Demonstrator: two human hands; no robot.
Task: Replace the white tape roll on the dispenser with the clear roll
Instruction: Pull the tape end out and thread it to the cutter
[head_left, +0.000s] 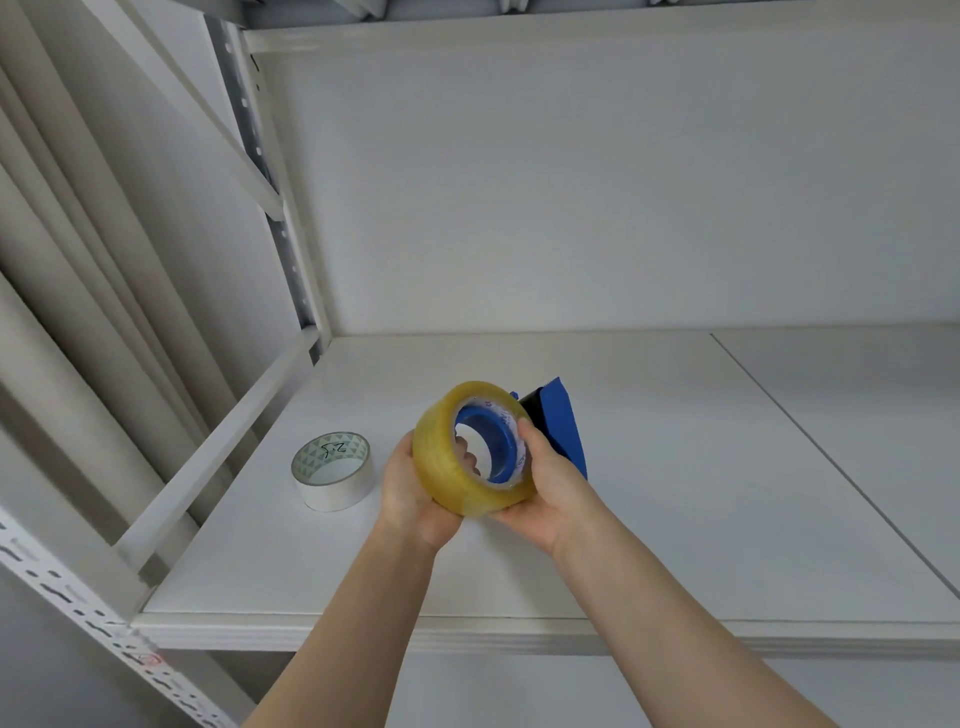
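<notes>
The left hand (410, 486) cups the outer wall of the clear roll (457, 467), its fingers wrapped round and showing through the core. The right hand (550, 483) closes on the roll's other side, thumb pressed on the core rim and palm under the blue dispenser (563, 423), which juts out behind the roll. The roll sits over the dispenser's blue hub (498, 441); whether it is pushed fully home cannot be told. The white tape roll (333, 478) lies flat, already off the dispenser, just to the left of the clear roll and apart from both hands.

The step in hand appears to be seating the clear roll. It would go best with the roll kept square to the hub and pressed evenly on both sides, so the core does not cock and jam, with the tape's free end facing the cutter.

Under the clear roll is a white shelf board (649, 519), with a pale wall behind it and perforated metal uprights (270, 171) far to the left.
</notes>
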